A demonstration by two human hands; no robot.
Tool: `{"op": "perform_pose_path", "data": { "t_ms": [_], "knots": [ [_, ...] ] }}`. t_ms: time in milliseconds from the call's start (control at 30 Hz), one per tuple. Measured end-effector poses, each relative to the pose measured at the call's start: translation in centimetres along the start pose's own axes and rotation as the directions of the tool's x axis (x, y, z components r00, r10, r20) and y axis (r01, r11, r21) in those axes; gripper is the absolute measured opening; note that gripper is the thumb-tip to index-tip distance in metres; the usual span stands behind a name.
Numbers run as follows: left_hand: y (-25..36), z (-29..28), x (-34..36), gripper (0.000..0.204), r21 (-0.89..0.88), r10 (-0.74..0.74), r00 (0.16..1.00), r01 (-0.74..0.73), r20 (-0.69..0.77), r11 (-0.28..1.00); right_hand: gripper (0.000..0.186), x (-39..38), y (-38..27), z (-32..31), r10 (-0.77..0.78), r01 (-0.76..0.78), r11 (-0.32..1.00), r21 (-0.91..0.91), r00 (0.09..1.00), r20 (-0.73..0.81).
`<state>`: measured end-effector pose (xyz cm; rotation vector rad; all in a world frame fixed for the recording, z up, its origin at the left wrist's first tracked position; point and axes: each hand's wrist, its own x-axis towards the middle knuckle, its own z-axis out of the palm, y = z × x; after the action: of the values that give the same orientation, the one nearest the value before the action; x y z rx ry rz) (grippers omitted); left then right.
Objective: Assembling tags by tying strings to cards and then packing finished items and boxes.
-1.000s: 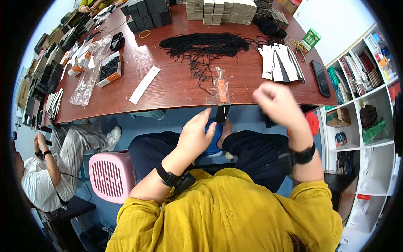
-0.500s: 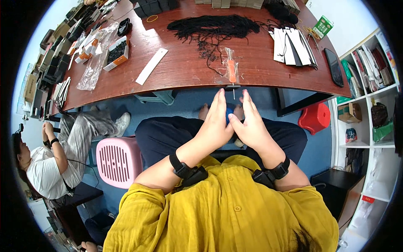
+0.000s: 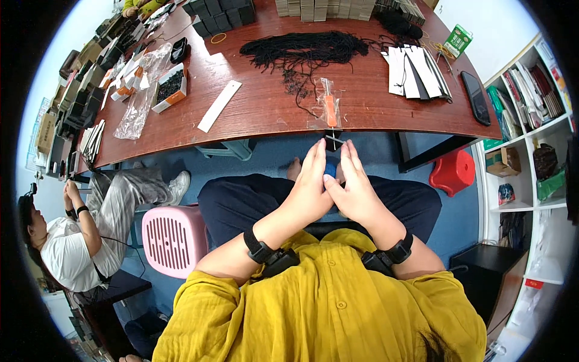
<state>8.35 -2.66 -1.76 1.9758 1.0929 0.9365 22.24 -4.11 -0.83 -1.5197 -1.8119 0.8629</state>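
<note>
My left hand (image 3: 306,188) and my right hand (image 3: 357,188) are raised over my lap, palms turned toward each other. Their fingers stretch out straight toward the table, and the thumbs meet in the middle. Neither holds anything. Just beyond the fingertips, at the near table edge, lies an orange-handled tool (image 3: 330,111) with a thin metal shaft, under clear plastic film. The shaft's end reaches past the edge, above a small dark bracket-like part. Each wrist wears a black strap with a box.
On the red-brown table (image 3: 271,114) are a bundle of black cords (image 3: 301,48), white tags (image 3: 416,75), a white strip (image 3: 219,107), a box of small black pieces (image 3: 170,87) and a phone (image 3: 476,98). A pink stool (image 3: 175,242) and a seated person (image 3: 78,241) are at left.
The view has shifted slightly, and the table edge sits a little lower. My hands keep nearly the same pose, fingers straight and thumbs together. Someone's yellow sleeve now shows at the far left.
</note>
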Motion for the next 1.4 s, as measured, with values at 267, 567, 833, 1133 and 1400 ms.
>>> {"op": "perform_pose_path", "data": {
  "t_ms": [267,567,833,1133,1400],
  "knots": [
    [0.0,0.2,-0.4,0.074,-0.004,0.010,0.998,-0.010,-0.059,1.000,0.078,-0.1,-0.4,0.3,-0.037,0.037,0.997,-0.061,0.999,-0.008],
    [0.3,0.1,-0.7,0.065,0.016,0.028,0.994,-0.027,-0.109,1.000,0.079,-0.4,-0.9,0.3,0.021,-0.019,0.998,-0.067,1.000,0.022],
    [0.4,-1.2,1.5,0.015,-0.065,-0.091,0.987,0.083,-0.129,0.994,0.072,-1.1,-1.4,-0.2,-0.075,0.073,0.991,-0.113,0.997,-0.012],
    [0.7,-0.8,-0.2,0.011,-0.578,-0.249,0.965,0.247,0.077,0.777,0.012,-2.3,0.1,-2.1,0.163,-0.217,0.869,0.445,0.974,0.158],
    [2.7,-0.2,0.5,0.026,-0.478,-0.006,0.905,0.230,0.425,0.847,0.018,-12.8,3.2,-17.5,0.367,-0.052,0.864,0.500,0.745,-0.557]
  ]
}}
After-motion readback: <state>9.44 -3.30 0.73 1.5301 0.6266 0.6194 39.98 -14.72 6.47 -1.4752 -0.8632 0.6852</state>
